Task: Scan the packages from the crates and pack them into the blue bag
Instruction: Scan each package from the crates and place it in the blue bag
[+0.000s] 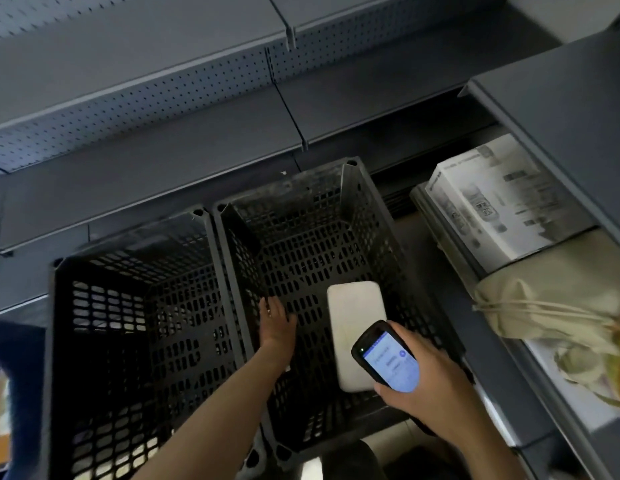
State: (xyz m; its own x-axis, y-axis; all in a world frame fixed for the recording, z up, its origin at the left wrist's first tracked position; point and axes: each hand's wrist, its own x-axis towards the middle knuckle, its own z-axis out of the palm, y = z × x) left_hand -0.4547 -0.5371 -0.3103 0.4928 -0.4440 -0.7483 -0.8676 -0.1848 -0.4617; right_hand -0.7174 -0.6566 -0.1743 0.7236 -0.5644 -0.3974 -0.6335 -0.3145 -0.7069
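Two black slatted crates stand side by side, the left crate (135,306) and the right crate (364,216). A white flat package (350,317) lies on the floor of the right crate. My left hand (275,323) reaches down into the right crate, fingers spread, to the left of the package and apart from it. My right hand (430,386) grips a black handheld scanner (386,356) with a lit blue screen, held over the package's near end. A strip of the blue bag (21,375) shows at the left edge.
Grey perforated shelving (163,109) runs behind the crates. On the right shelf (551,98) sit a white printed box (499,202) and a beige drawstring cloth bag (558,299). The left crate looks hollow, with floor showing through its slats.
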